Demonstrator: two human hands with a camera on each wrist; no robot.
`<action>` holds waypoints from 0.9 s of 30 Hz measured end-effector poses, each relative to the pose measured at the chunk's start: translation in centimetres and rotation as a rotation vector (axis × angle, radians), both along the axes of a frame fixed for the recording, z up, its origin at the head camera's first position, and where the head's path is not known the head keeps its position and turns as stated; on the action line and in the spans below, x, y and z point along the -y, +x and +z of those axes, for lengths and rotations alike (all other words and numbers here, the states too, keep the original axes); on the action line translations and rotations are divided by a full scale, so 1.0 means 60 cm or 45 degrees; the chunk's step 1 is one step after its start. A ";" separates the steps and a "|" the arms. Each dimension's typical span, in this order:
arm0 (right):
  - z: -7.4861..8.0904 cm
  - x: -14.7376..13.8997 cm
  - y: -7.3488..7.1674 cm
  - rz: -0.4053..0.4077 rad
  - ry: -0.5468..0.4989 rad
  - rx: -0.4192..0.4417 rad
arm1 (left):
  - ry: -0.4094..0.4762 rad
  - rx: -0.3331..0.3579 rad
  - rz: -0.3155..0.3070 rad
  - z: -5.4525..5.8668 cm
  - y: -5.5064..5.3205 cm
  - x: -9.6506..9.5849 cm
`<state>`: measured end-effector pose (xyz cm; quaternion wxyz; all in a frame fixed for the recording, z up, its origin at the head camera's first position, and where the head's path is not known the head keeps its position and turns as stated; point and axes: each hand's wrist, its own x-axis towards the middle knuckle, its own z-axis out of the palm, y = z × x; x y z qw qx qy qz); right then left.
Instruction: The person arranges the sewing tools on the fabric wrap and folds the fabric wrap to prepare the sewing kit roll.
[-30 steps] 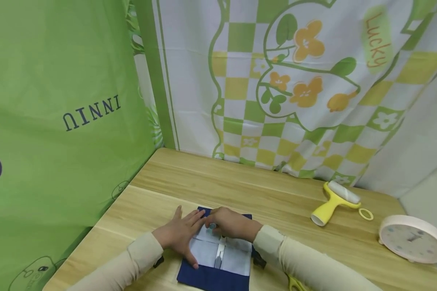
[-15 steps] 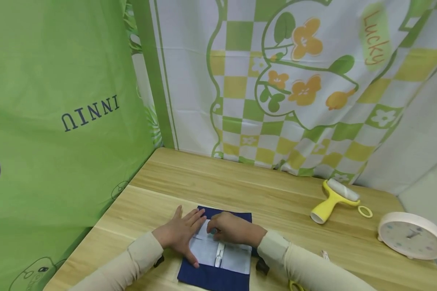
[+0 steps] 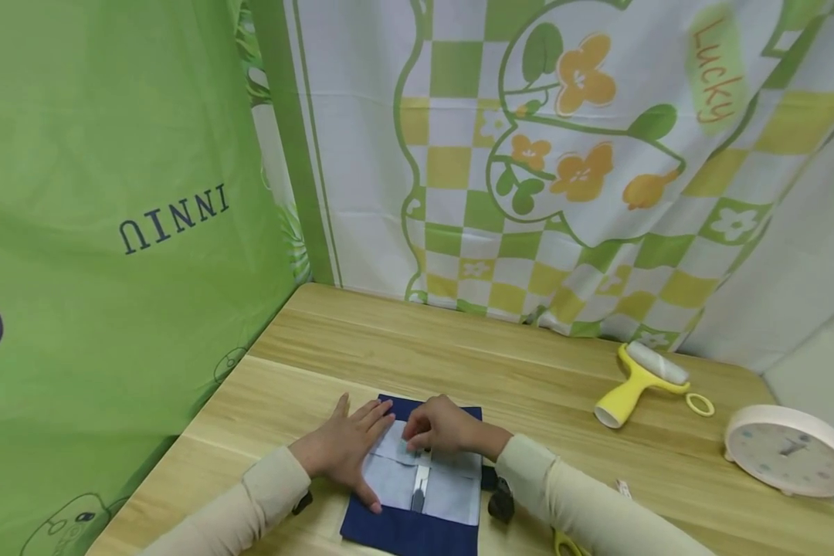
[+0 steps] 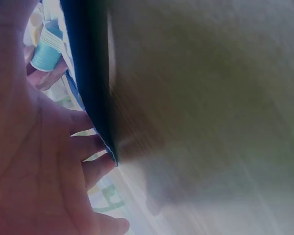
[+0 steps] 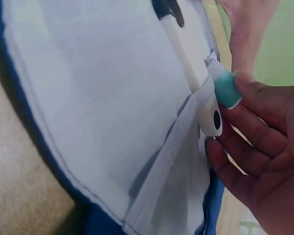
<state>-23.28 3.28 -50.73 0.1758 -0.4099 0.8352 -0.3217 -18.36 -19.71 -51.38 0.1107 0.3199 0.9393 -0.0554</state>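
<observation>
A navy fabric case (image 3: 417, 533) with a pale lining lies unfolded on the wooden table. My left hand (image 3: 344, 448) rests with fingers spread along its left edge, thumb over the lining. At the case's upper part, my right hand (image 3: 448, 426) pinches a small teal cylinder (image 5: 227, 89) between thumb and fingers. One end of this cylinder sits under the gathered white elastic band (image 5: 159, 178). Beside it, a slim tool with a white handle (image 5: 179, 49) and a dark end passes under the same band. In the left wrist view the teal cylinder (image 4: 45, 58) shows past my palm.
To the right stand a yellow-handled lint roller (image 3: 622, 401), a yellow ring (image 3: 699, 405) and a round pale pink clock (image 3: 788, 450). A black object (image 3: 501, 502) and yellow handle loops (image 3: 566, 544) lie by my right sleeve. Curtains border the table behind and left.
My right hand has shifted slightly to the right, and the teal cylinder has moved a little right and nearer to me. My left hand has stayed on the case.
</observation>
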 end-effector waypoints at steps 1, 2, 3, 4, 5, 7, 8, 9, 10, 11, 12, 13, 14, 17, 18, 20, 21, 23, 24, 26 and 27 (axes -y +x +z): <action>-0.001 0.000 0.000 -0.020 0.000 0.024 | 0.009 0.005 0.000 -0.001 0.000 0.000; -0.002 0.000 -0.001 -0.031 -0.006 0.048 | 0.018 0.012 0.001 -0.001 0.000 0.001; -0.003 0.001 -0.001 -0.042 -0.008 0.066 | 0.030 0.019 0.000 -0.002 0.000 0.002; -0.004 0.001 -0.001 -0.049 -0.008 0.075 | 0.042 0.026 -0.001 -0.001 0.001 0.002; -0.005 0.001 -0.001 -0.054 -0.007 0.083 | 0.053 0.033 -0.001 -0.001 0.001 0.003; -0.005 0.002 -0.001 -0.055 0.006 0.099 | 0.074 0.044 -0.002 0.000 0.002 0.004; -0.005 0.002 -0.002 -0.049 0.016 0.098 | 0.085 0.049 -0.003 0.000 0.003 0.004; -0.006 0.002 -0.002 -0.044 0.030 0.090 | 0.093 0.052 -0.003 0.001 0.004 0.005; -0.006 0.003 -0.003 -0.036 0.042 0.080 | 0.100 0.057 -0.001 0.000 0.005 0.005; -0.005 0.003 -0.004 -0.030 0.051 0.075 | 0.104 0.061 0.001 -0.001 0.005 0.005; -0.005 0.004 -0.005 -0.026 0.060 0.072 | 0.111 0.066 0.004 -0.001 0.006 0.005; -0.005 0.005 -0.006 -0.026 0.070 0.070 | 0.116 0.070 0.006 -0.002 0.006 0.006; -0.005 0.006 -0.007 -0.022 0.075 0.060 | 0.120 0.073 0.008 -0.003 0.006 0.006; -0.004 0.009 -0.009 -0.024 0.083 0.062 | 0.123 0.086 0.023 -0.006 0.006 0.008; -0.004 0.009 -0.010 -0.027 0.086 0.065 | 0.128 0.087 0.028 -0.007 0.005 0.008; -0.003 0.010 -0.010 -0.031 0.084 0.077 | 0.132 0.084 0.034 -0.009 0.004 0.009; -0.003 0.010 -0.010 -0.035 0.083 0.082 | 0.132 0.084 0.036 -0.009 0.003 0.010; -0.002 0.010 -0.010 -0.046 0.083 0.083 | 0.133 0.077 0.035 -0.009 0.002 0.010; -0.002 0.010 -0.009 -0.051 0.087 0.079 | 0.139 0.075 0.032 -0.009 0.002 0.010; -0.002 0.011 -0.007 -0.066 0.095 0.066 | 0.137 0.077 0.026 -0.008 0.001 0.010; -0.003 0.012 -0.007 -0.076 0.104 0.054 | 0.134 0.078 0.022 -0.009 0.001 0.009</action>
